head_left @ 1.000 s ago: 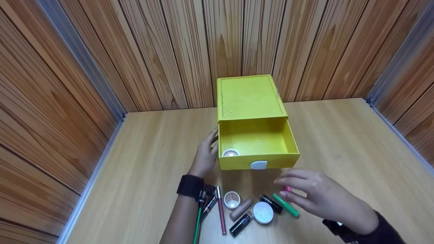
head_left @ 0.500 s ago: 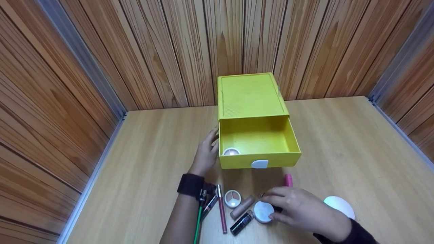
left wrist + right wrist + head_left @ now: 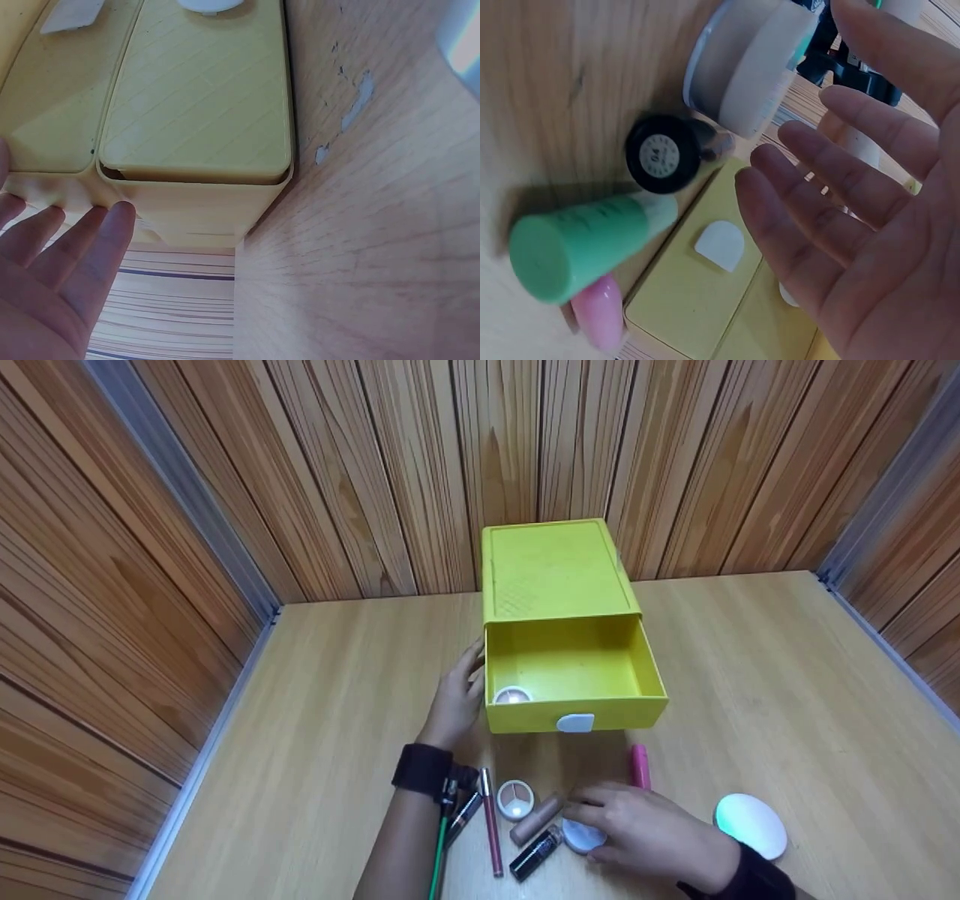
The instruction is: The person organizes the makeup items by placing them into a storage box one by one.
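Note:
My left hand (image 3: 454, 697) rests with straight fingers against the left side of a yellow drawer unit (image 3: 559, 570). The left wrist view shows those fingertips along the unit's wall (image 3: 187, 210). Its upper drawer (image 3: 577, 716) is pulled out, with a round three-colour palette (image 3: 513, 695) inside at the front left. My right hand (image 3: 637, 832) is over a round white-lidded jar (image 3: 581, 838), partly covering it. In the right wrist view its fingers are extended beside the jar (image 3: 742, 67), near a black-capped tube (image 3: 660, 156) and a green tube (image 3: 585, 247).
In front of the drawer lie a second palette (image 3: 515, 800), a mauve tube (image 3: 536, 820), a black tube (image 3: 535, 853), a dark red lip pencil-like stick (image 3: 492, 832) and a dark tube (image 3: 463, 817). A pink tube (image 3: 640, 766) and white disc (image 3: 751, 825) lie right.
My right hand has moved left and toward me, from beside the green tube to over the white-lidded jar. The pink tube and white disc are now uncovered. My left hand stays put.

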Tool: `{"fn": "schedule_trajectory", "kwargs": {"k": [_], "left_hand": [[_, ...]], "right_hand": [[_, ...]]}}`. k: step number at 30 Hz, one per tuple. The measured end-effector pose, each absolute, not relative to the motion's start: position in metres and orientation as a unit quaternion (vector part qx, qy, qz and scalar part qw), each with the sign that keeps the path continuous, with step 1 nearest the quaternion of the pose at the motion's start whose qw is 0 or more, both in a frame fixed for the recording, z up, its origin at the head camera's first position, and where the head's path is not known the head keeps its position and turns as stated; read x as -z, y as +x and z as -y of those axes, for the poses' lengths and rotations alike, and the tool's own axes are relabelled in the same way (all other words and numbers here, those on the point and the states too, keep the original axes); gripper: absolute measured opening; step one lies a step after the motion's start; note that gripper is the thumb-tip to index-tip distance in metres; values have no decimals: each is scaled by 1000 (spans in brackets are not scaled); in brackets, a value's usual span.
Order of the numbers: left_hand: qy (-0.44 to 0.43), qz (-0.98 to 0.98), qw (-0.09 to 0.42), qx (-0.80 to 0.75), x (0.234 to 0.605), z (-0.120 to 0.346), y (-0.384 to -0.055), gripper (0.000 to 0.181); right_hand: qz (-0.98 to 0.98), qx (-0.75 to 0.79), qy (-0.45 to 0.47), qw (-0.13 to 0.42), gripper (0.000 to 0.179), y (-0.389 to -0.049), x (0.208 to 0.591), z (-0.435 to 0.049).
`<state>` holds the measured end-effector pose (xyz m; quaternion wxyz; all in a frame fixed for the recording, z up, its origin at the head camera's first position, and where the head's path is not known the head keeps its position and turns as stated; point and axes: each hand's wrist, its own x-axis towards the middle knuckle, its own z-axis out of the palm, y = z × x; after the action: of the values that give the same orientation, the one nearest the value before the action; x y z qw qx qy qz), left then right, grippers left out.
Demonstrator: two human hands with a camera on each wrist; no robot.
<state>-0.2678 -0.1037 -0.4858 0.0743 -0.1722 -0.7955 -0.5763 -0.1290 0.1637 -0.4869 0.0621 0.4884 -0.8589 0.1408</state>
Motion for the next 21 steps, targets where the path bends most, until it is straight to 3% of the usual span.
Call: {"fn": "schedule_trajectory", "kwargs": {"k": [5,16,21], "left_hand": [[-177,786,72,587,485,104,-268,52],[-171,788,74,586,485,103,-269,51],[-166,788,67,589,487,103,-269,52]], "right_hand": [[863,-141,484,32,52,-129,490,-162],[861,-143,488,21,49,-131,486,-164],[856,-139,495,53,47,-127,479,-165]]}}
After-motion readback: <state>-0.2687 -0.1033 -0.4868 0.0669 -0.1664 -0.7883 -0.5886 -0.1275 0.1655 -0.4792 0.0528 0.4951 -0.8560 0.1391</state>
